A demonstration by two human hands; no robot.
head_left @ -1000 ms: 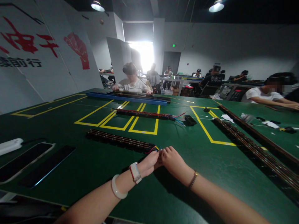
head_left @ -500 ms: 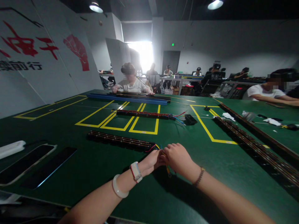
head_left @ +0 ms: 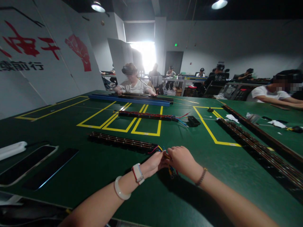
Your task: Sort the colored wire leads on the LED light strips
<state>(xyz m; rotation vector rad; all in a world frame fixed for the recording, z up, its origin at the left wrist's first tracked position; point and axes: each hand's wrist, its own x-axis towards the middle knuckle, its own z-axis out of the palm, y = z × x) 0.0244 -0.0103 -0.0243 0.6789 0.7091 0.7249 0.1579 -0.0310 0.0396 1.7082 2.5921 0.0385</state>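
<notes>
- Left hand [head_left: 155,163]: fingers closed, as I view it, on a bundle of coloured wires [head_left: 170,171].
- Right hand [head_left: 181,159]: pinched on the same bundle, just beside the left; I see wire ends hanging beneath.
- Dark strip [head_left: 123,142]: on the green desk [head_left: 101,195], wired end near the left hand.
- Second strip [head_left: 146,116]: farther off, across yellow tape [head_left: 146,134].

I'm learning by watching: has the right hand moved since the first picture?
Yes: the right hand has shifted a little to the right, judged against the yellow tape corner beyond it.
</notes>
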